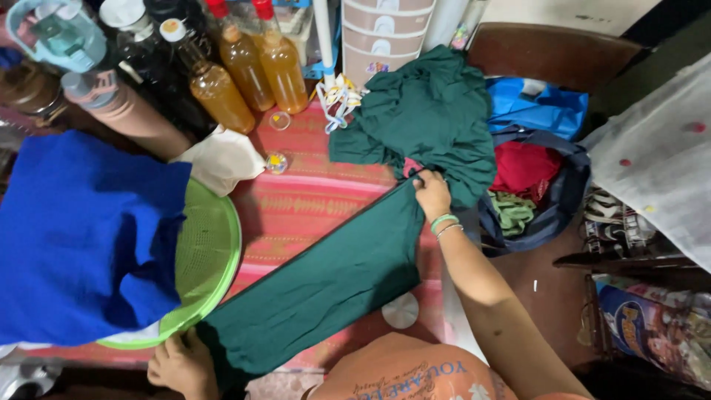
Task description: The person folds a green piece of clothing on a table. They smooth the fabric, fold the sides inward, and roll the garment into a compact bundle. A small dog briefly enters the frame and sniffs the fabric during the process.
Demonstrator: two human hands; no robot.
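Note:
A dark green garment [326,285] lies stretched flat and diagonal across a pink striped tablecloth [311,196]. My right hand [432,194] pinches its far upper corner, next to a crumpled pile of dark green cloth [429,118]. My left hand [181,363] grips the garment's near lower end at the table's front edge. Two bracelets, one green, circle my right wrist.
A folded blue cloth [78,237] rests on a green plastic basket [211,252] at left. Bottles of amber liquid [248,67] and flasks stand at the back. A dark bag [552,192] holds red, blue and green clothes at right. Stacked plastic tubs [381,33] stand behind.

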